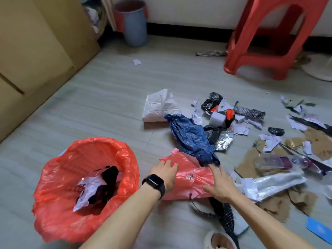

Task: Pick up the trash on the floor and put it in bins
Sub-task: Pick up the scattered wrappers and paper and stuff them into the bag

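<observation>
Floor: bin lined with red plastic, holding crumpled paper and dark scraps. Just beside it, red plastic bag, with left hand and right hand resting on it, fingers spread. Blue plastic bag overlaps its far edge; torn paper and cardboard to the right.

Glossy crinkled red plastic bin liner; matt crumpled white paper.

A red stool stands far right — beside it, perhaps a white fan base.
</observation>
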Action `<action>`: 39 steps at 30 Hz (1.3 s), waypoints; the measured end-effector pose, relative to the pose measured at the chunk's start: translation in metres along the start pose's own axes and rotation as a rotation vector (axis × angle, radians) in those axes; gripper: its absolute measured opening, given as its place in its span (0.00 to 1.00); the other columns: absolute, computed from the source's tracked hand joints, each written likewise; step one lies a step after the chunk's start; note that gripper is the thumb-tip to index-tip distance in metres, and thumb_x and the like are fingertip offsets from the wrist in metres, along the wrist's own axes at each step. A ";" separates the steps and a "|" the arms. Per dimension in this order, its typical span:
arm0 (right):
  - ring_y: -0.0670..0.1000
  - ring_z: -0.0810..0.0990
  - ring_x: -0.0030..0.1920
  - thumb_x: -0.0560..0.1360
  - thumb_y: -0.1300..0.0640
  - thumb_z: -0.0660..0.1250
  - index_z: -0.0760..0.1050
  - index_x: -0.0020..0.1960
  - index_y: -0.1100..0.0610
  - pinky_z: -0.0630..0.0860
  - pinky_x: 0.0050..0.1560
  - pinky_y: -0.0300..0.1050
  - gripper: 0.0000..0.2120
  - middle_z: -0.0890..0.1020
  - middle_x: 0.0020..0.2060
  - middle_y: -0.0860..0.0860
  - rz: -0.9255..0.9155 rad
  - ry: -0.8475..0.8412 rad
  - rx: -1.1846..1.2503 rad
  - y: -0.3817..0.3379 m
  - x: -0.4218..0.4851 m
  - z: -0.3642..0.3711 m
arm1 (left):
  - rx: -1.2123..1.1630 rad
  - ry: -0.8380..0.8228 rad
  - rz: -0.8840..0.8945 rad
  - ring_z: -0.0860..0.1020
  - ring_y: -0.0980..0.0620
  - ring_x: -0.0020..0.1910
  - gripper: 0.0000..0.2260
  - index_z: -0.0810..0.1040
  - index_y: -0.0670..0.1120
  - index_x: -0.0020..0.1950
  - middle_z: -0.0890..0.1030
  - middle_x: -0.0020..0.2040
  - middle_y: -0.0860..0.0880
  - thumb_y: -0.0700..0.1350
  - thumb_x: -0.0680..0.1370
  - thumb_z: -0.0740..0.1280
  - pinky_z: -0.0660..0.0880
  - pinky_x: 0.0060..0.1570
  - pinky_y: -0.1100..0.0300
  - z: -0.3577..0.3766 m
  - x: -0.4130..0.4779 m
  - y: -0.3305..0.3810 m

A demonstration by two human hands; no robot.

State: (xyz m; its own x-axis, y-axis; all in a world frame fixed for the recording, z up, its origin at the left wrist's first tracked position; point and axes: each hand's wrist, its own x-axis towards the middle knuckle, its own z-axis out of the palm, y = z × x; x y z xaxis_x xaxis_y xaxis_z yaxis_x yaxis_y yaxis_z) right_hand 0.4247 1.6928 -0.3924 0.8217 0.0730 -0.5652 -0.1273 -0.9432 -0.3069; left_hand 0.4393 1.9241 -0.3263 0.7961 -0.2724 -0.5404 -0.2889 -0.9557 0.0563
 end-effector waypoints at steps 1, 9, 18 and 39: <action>0.59 0.51 0.79 0.72 0.35 0.68 0.44 0.80 0.51 0.55 0.75 0.56 0.49 0.53 0.79 0.59 0.028 -0.026 0.064 0.004 0.005 0.006 | -0.050 -0.035 -0.045 0.67 0.41 0.69 0.30 0.58 0.47 0.76 0.67 0.69 0.43 0.46 0.76 0.66 0.70 0.63 0.46 0.013 0.011 0.001; 0.47 0.80 0.46 0.71 0.45 0.73 0.80 0.57 0.48 0.76 0.47 0.42 0.16 0.85 0.49 0.48 0.062 0.033 0.255 0.014 0.007 -0.012 | -0.308 0.083 -0.095 0.77 0.43 0.59 0.11 0.78 0.50 0.57 0.79 0.58 0.46 0.44 0.76 0.63 0.75 0.56 0.52 0.009 0.027 -0.027; 0.50 0.82 0.42 0.73 0.45 0.71 0.79 0.47 0.52 0.76 0.43 0.43 0.11 0.83 0.44 0.49 -0.189 0.328 0.710 -0.016 -0.081 -0.160 | -0.956 0.485 -0.072 0.70 0.61 0.26 0.07 0.77 0.51 0.44 0.74 0.31 0.51 0.40 0.75 0.71 0.66 0.29 0.67 -0.133 -0.060 -0.072; 0.54 0.83 0.38 0.71 0.72 0.72 0.84 0.45 0.57 0.81 0.41 0.44 0.11 0.85 0.44 0.63 -0.538 0.243 0.963 -0.123 -0.189 -0.233 | -1.675 0.764 0.105 0.77 0.54 0.34 0.17 0.83 0.44 0.42 0.83 0.37 0.47 0.25 0.75 0.63 0.73 0.32 0.67 -0.159 -0.226 -0.071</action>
State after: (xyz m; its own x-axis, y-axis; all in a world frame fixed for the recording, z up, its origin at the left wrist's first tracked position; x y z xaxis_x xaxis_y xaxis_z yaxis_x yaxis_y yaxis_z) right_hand 0.4144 1.7195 -0.0697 0.9719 0.2300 -0.0494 -0.0129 -0.1577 -0.9874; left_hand 0.3645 2.0363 -0.0744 0.9886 0.1403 -0.0543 0.0404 0.1005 0.9941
